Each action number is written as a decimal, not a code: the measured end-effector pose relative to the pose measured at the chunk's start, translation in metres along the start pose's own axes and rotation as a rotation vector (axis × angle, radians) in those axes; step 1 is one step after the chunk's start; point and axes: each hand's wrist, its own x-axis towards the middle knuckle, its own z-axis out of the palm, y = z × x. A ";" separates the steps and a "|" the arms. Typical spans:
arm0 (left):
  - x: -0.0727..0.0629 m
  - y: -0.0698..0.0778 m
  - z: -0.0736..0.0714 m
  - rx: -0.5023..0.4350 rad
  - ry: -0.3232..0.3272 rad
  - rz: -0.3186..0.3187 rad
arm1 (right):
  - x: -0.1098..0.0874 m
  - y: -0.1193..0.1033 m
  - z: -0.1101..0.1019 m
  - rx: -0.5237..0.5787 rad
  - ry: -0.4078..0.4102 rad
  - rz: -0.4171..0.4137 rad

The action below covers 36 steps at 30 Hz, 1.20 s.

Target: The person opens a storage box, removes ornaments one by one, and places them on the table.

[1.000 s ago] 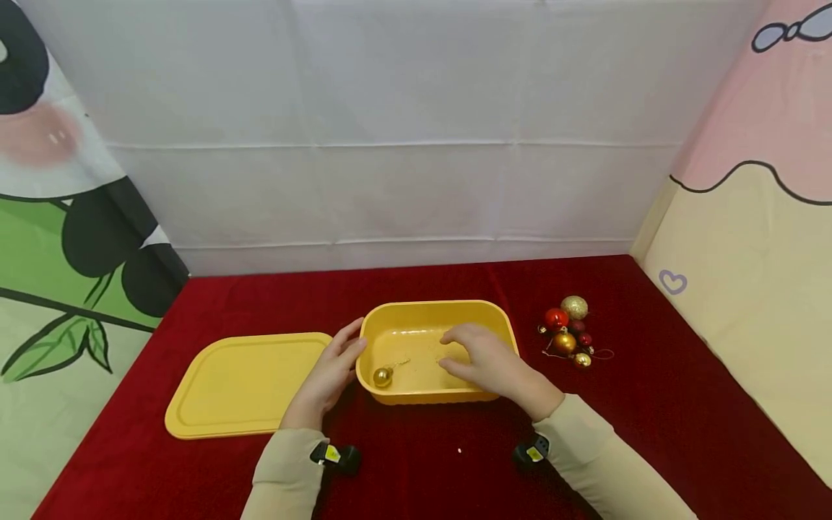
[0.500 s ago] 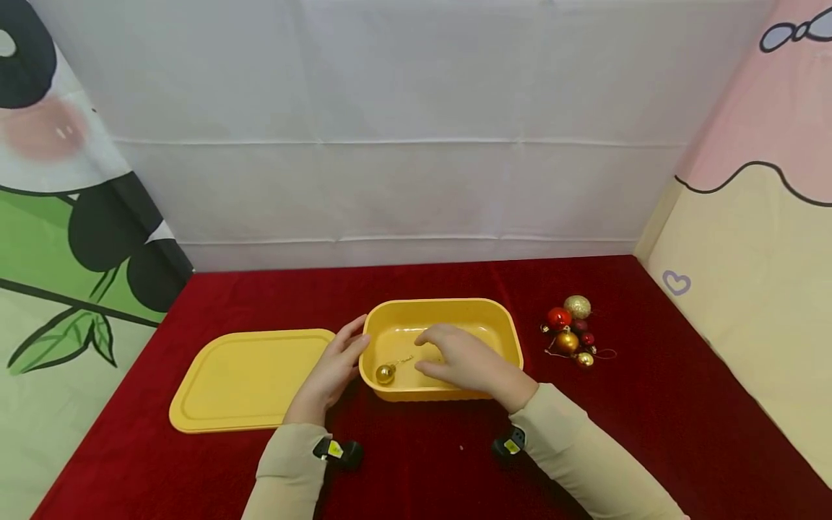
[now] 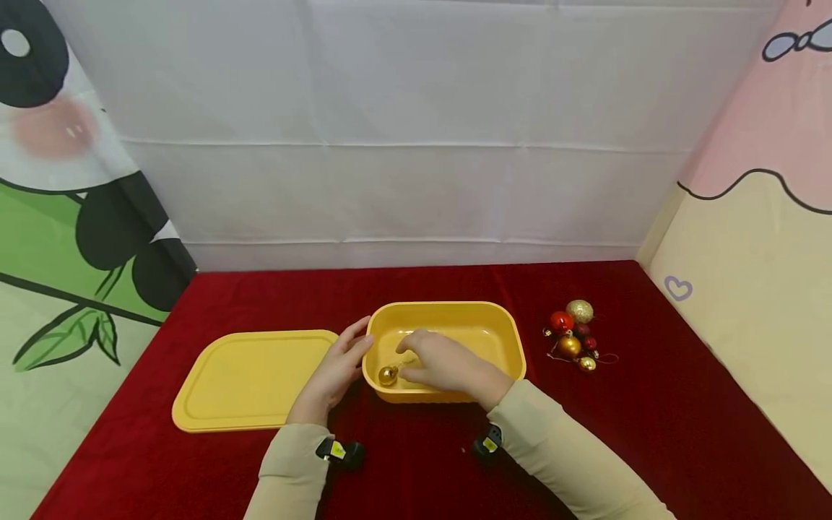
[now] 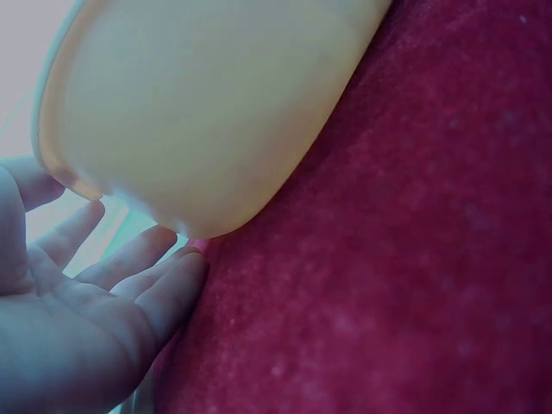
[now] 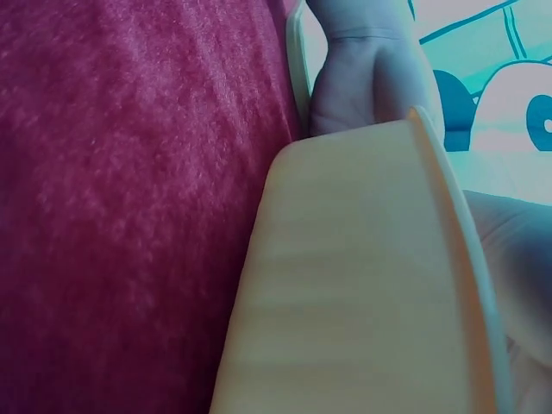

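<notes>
A yellow plastic box stands on the red cloth, and a shiny gold bauble with a thin hanging string lies in its near left corner. My left hand rests against the box's left end, fingers relaxed along the outer wall; the left wrist view shows those fingers at the box's rounded corner. My right hand reaches over the near rim into the box. Its thumb and index finger are spread apart, just right of the bauble. In the right wrist view the box wall hides most of this hand.
A flat yellow lid lies left of the box, partly behind my left hand. To the right, a cluster of several baubles in red, gold and glitter includes an orange-gold bauble. A pale cloth wall rises behind the table.
My right hand has moved left inside the box, from its middle to beside the gold bauble. My left hand stays at the box's left end.
</notes>
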 end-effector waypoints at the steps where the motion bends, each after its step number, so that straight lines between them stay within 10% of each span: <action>1: 0.000 0.000 0.000 -0.004 0.001 -0.001 | 0.002 -0.001 0.002 0.000 -0.006 0.001; 36: 0.000 0.000 0.001 0.011 0.017 -0.004 | 0.027 -0.012 0.014 -0.105 -0.164 -0.020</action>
